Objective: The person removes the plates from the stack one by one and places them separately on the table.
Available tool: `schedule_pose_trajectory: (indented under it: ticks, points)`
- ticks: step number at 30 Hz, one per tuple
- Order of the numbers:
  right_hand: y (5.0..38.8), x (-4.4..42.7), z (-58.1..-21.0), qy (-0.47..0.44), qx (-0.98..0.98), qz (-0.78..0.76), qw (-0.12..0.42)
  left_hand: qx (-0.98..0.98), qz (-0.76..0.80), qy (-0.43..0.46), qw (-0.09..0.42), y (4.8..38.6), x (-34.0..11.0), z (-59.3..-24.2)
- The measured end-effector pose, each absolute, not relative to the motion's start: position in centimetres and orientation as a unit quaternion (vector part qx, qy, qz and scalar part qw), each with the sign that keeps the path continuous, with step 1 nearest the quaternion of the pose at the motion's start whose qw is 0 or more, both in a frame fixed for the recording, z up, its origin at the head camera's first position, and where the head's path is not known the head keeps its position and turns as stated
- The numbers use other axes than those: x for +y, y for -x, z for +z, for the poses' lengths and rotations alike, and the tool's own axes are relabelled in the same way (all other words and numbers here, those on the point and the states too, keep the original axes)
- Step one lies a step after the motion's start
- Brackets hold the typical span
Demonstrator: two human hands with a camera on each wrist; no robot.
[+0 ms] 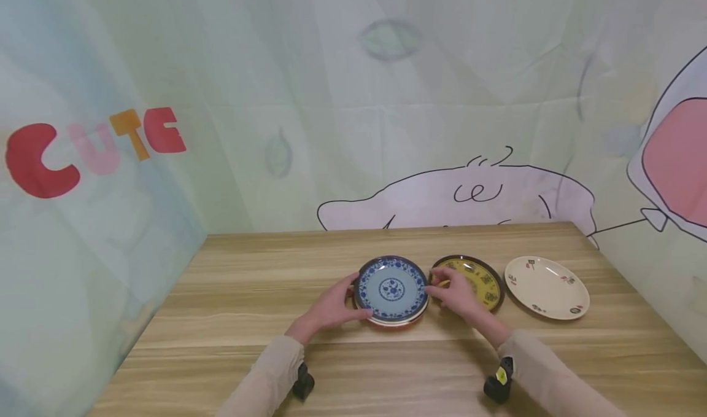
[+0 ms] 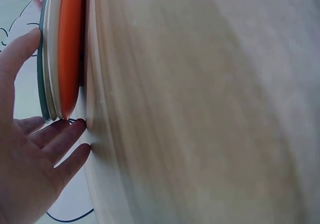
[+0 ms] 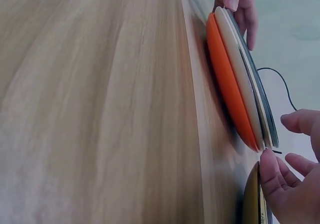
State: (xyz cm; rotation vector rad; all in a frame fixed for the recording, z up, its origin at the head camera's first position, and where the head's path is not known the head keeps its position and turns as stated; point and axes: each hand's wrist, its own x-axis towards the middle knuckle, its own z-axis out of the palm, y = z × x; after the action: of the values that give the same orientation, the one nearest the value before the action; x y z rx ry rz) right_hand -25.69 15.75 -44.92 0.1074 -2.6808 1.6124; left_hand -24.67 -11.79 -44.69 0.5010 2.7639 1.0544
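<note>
A blue-flowered plate [image 1: 392, 289] tops a stack [image 3: 245, 83] on the table [image 1: 265, 294], orange plate [image 2: 70, 48] lowest. Left hand [image 1: 331, 306], spread wide, touches it at nine o'clock; right hand [image 1: 457, 294], fingers loose, at three. Curtain [image 1: 248, 67] at ten reads "CUTE".

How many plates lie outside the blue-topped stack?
2: a round, dark-rimmed yellow plate right of the stack, partly hidden by the right hand; a cream plate with printed motifs, farther right.

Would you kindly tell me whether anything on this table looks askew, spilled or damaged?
Nothing looks spilled or visibly damaged. The only slight oddity is the plate stack: beneath the round, blue floral plate, a red-orange plate peeks out on the near side, suggesting slight misalignment, though the viewing angle may explain it.
</note>
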Motion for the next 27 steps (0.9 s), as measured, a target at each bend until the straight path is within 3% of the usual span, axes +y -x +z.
schedule_pose_trajectory:
  ticks: [17, 27]
  points:
    - [25.7, 14.4, -45.0, -0.040, -0.891, 0.451, 0.025, 0.916, 0.355, -0.172, 0.072, 24.7, -11.8, -44.7]
    - [25.5, 14.7, -44.8, -0.037, -0.875, 0.483, -0.005, 0.914, 0.359, -0.175, 0.070, 24.7, -11.8, -44.6]
